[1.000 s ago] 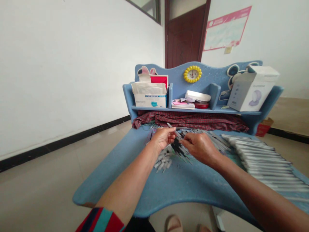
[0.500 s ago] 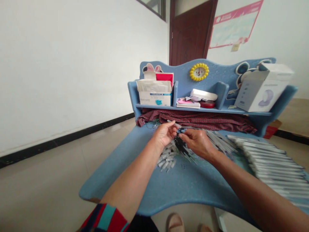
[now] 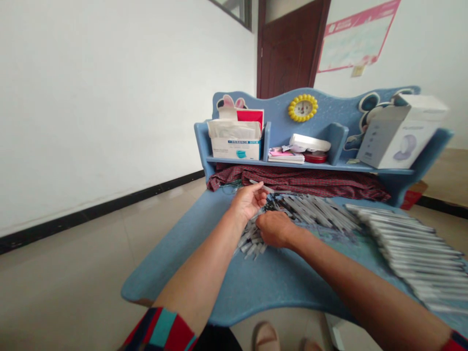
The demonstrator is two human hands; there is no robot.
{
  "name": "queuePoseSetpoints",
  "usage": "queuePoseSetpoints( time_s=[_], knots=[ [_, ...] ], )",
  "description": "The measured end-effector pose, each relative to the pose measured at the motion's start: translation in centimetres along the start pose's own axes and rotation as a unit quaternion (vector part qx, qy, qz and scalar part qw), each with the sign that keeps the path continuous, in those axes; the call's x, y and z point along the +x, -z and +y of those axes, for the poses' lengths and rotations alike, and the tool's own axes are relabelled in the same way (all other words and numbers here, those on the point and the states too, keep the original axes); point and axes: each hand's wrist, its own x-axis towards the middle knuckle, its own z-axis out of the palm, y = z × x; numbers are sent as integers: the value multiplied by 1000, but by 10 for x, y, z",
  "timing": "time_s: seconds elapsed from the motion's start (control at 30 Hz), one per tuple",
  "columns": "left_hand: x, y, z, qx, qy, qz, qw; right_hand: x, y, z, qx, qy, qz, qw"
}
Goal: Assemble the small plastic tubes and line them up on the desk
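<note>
In the head view, the right hand (image 3: 275, 228) has moved toward the person and to the left since half a second ago, from the dark slim pen parts to the heap of pale pen caps (image 3: 251, 247), while the left hand (image 3: 250, 201) has stayed almost where it was; the left grip is pinched, thumb against fingers, on a clear pen barrel (image 3: 269, 189) held tilted above the worktop (image 3: 175, 265), in front of the folded checked cloth (image 3: 310, 181); the right hand is turned knuckles up at the edge of the caps, its fingertips hidden, so I cannot tell whether that grip is apart or together; just beyond it lie loose pen barrels (image 3: 316, 210) in a slanting spread, and farther right a stacked row of pens (image 3: 420, 248); behind stands a blue shelf carrying a mask box (image 3: 234, 147)
</note>
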Motion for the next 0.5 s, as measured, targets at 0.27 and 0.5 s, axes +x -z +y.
queuePoseSetpoints(
  time_s=[0.27,0.5],
  knots=[
    [3,2,-1,13,5,-7,1000,-15,-2,27,90,-39,71,993],
    [4,2,-7,48,4,-25,999,-36,-17,60,570,-55,220,790]
  ],
)
